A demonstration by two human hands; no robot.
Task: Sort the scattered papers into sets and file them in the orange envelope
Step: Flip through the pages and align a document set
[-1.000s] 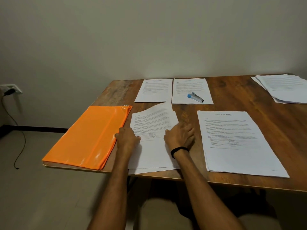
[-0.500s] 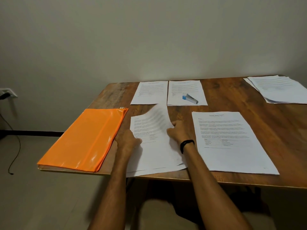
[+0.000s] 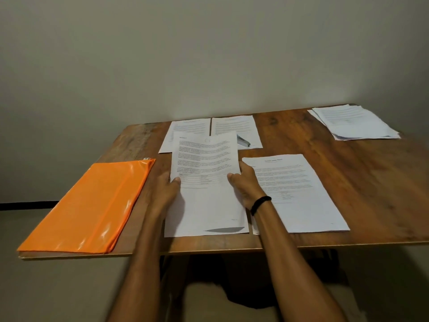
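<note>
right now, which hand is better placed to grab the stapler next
Probably the right hand. It grips the right edge of the held sheets, and the stapler lies beyond it on a far sheet. The left hand grips the left edge, with the sheets in its way.

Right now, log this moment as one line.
left hand: grips printed sheet | right hand: grips same sheet | sheet: far end raised | orange envelope: flat, untouched

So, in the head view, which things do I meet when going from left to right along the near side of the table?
orange envelope → left hand → held papers → right hand → flat paper set
</note>
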